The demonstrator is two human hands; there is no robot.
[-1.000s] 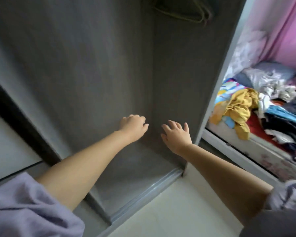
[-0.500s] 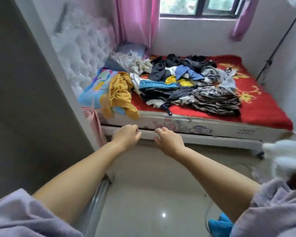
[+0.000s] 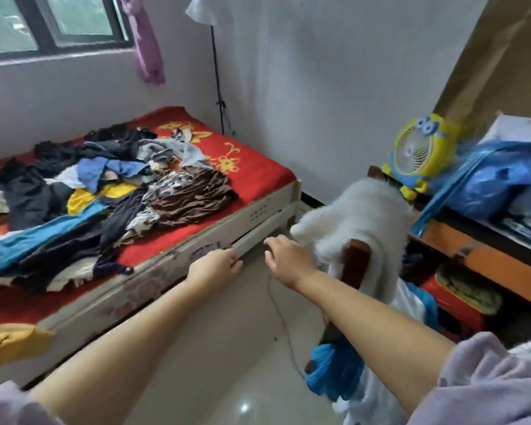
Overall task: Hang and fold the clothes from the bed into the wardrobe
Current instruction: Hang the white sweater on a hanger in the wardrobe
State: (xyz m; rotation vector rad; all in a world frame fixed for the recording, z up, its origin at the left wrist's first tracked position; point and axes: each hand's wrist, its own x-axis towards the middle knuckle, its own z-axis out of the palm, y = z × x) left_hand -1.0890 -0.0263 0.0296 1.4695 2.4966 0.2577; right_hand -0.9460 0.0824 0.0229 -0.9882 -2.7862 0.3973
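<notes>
A bed (image 3: 258, 176) with a red flowered cover fills the left of the head view. On it lies a loose pile of clothes (image 3: 111, 191): dark garments, a blue shirt (image 3: 105, 170), a brown striped top (image 3: 190, 194) and a yellow piece (image 3: 86, 197). A mustard garment (image 3: 6, 338) hangs over the bed's near edge. My left hand (image 3: 215, 268) and my right hand (image 3: 288, 256) reach forward over the floor, beside the bed's front rail, fingers loosely curled, holding nothing. The wardrobe is out of view.
A wooden chair (image 3: 356, 265) draped with a white fluffy garment (image 3: 359, 216) and blue cloth (image 3: 334, 369) stands at my right. Behind it a desk (image 3: 485, 259) carries a yellow cartoon fan (image 3: 417, 151) and blue plastic bags (image 3: 497, 179). A thin cable (image 3: 279, 314) trails on the tiled floor.
My view has swung right, from the wardrobe's inside across the bed to its foot end and the chair. Both hands stay stretched out, holding nothing.
</notes>
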